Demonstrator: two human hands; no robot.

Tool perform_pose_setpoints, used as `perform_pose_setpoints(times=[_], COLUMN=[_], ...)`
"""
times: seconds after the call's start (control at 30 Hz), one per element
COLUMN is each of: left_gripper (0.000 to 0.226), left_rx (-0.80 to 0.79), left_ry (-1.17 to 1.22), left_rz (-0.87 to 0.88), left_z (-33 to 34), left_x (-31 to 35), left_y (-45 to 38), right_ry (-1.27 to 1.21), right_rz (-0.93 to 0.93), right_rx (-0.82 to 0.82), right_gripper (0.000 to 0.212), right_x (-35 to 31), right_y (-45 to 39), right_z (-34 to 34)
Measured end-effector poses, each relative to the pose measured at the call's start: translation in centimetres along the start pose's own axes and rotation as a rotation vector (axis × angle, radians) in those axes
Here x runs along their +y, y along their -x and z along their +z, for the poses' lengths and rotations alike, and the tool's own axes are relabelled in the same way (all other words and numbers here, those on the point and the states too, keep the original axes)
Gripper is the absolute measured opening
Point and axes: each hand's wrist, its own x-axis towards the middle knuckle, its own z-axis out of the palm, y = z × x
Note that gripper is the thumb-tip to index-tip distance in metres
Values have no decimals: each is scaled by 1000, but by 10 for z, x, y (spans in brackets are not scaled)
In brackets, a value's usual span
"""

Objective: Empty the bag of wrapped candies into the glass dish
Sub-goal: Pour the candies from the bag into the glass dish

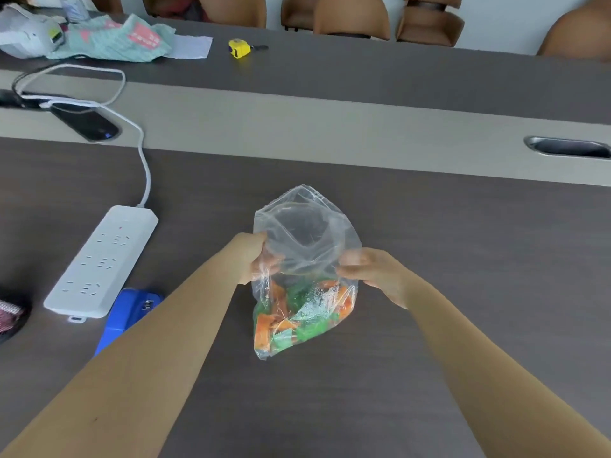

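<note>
A clear plastic bag (305, 239) stands upright over the dark table, its mouth spread wide at the top. Orange and green wrapped candies (297, 319) fill its bottom. My left hand (256, 257) pinches the bag's left side about halfway up. My right hand (370, 269) pinches the right side at the same height. No glass dish is in view.
A white power strip (102, 262) with its cable lies to the left, with a blue object (127, 317) beside it under my left forearm. A phone (87, 122), cloth items, and a yellow tape measure (239, 47) lie farther back. Brown chairs line the far edge.
</note>
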Motion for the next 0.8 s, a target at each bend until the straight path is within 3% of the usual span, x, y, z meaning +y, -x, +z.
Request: perform_pose_setpoints(times=[0.07,0.2,0.3,0.43,0.6,0.67,0.8], left_gripper=[24,46,32,19,6,15,29], left_rx=[0,-40,-103,-184,-37,19,76], left_ry=[68,117,12,-358,-427,-410,-449], left_rz=[42,172,256,277,346,336,305], left_z=[-5,-18,-28,-35,-26,-24,-22], left_x=[-4,-19,-40,-71,-83,-84,-85], left_y=[-4,0,16,28,27,23,17], right_ry=[42,68,105,124,47,64,39], right_rz=[25,36,54,42,3,-16,-29], right_rx=[3,177,250,280,93,-8,36], right_gripper=[52,34,31,35,43,37,35], right_x=[8,12,10,16,26,30,37], right_y=[1,-6,-12,-16,-6,-2,-4], right_z=[8,20,26,30,27,24,26])
